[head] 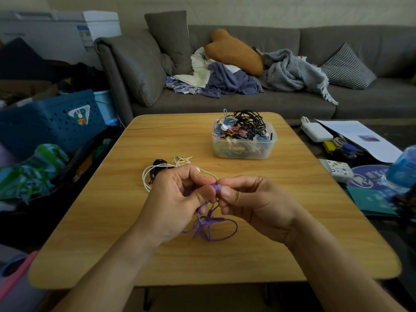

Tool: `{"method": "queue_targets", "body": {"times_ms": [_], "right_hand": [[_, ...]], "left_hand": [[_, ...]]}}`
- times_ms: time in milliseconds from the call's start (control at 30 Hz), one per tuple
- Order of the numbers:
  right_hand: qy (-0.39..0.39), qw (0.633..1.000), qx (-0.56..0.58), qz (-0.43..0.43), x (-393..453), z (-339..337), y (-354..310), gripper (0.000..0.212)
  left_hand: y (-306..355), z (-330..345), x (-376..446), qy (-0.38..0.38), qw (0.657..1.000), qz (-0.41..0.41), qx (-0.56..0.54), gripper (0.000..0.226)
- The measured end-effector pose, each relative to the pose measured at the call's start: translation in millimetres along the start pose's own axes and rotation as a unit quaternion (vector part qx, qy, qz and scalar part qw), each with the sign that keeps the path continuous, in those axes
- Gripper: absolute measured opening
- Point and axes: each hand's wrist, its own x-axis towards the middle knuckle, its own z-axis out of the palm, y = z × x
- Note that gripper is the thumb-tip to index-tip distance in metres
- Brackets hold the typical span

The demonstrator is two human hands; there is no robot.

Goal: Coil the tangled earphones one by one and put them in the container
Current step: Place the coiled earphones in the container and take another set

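Observation:
Purple earphones [211,226] hang in a loose tangle between my two hands above the wooden table [112,221]. My left hand [177,199] pinches part of the purple cord. My right hand [249,199] pinches a purple earbud at its fingertips. Behind my left hand lies a small pile of tangled earphones [162,170], white, black and yellow. A clear plastic container [244,152] stands at the far middle of the table, heaped with several coiled earphones.
A grey sofa [225,100] with cushions and blankets runs behind the table. A blue crate [51,122] and clothes crowd the floor at left. Papers, a remote [337,170] and a blue bottle [403,170] lie on the dark table at right.

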Motion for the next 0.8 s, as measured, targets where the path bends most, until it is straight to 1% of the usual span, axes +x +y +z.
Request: {"method": "queue_targets", "body": {"times_ms": [33, 133, 233, 300, 333, 400, 467, 533, 600, 667, 733, 800], "right_hand": [[0.0, 1.0, -0.001, 0.0, -0.2, -0.2, -0.2, 0.017], [0.002, 1.0, -0.02, -0.008, -0.5, -0.8, -0.5, 0.016], [0.002, 0.999, -0.034, -0.019, 0.1, 0.6, 0.0, 0.018], [0.006, 0.999, -0.041, -0.026, 0.0, 1.8, 0.7, 0.018], [0.01, 0.999, -0.045, -0.029, -0.5, 2.2, 0.7, 0.019], [0.02, 0.999, -0.04, -0.029, -1.1, 2.3, 1.3, 0.018], [0.026, 0.999, -0.025, -0.027, -1.9, 1.6, 1.7, 0.016], [0.029, 0.999, -0.004, -0.017, -1.9, 1.9, 2.5, 0.016], [0.029, 0.999, 0.042, 0.01, -1.5, 3.0, 4.3, 0.017], [0.026, 0.994, 0.096, 0.041, -0.4, 4.2, 6.1, 0.019], [0.024, 0.989, 0.135, 0.06, 0.9, 4.2, 7.2, 0.027], [0.026, 0.985, 0.157, 0.07, 2.5, 3.2, 8.5, 0.037]], "left_hand": [[0.8, 0.3, -0.4, -0.004, 1.0, -0.007, -0.009, 0.008], [-0.3, -0.7, -1.5, -0.017, 0.997, -0.054, -0.047, 0.011], [-2.3, -5.4, -0.8, -0.049, 0.987, -0.103, -0.11, 0.015], [-3.4, -7.7, -0.3, -0.061, 0.984, -0.111, -0.127, 0.018], [-3.1, -7.8, -0.1, -0.057, 0.987, -0.106, -0.111, 0.015], [-1.1, -6.5, 0.1, -0.042, 0.995, -0.079, -0.054, 0.013], [2.8, -1.9, 0.7, -0.023, 0.999, -0.035, 0.006, 0.016], [4.6, 1.1, 1.6, 0.004, 0.996, 0.013, 0.085, 0.02], [4.2, 0.9, 2.9, 0.024, 0.984, 0.069, 0.165, 0.019], [3.2, -1.4, 4.7, 0.033, 0.965, 0.116, 0.233, 0.01], [3.6, -2.1, 6.7, 0.033, 0.944, 0.159, 0.286, 0.007], [5.8, -0.9, 7.7, 0.028, 0.931, 0.19, 0.311, 0.008]]}}
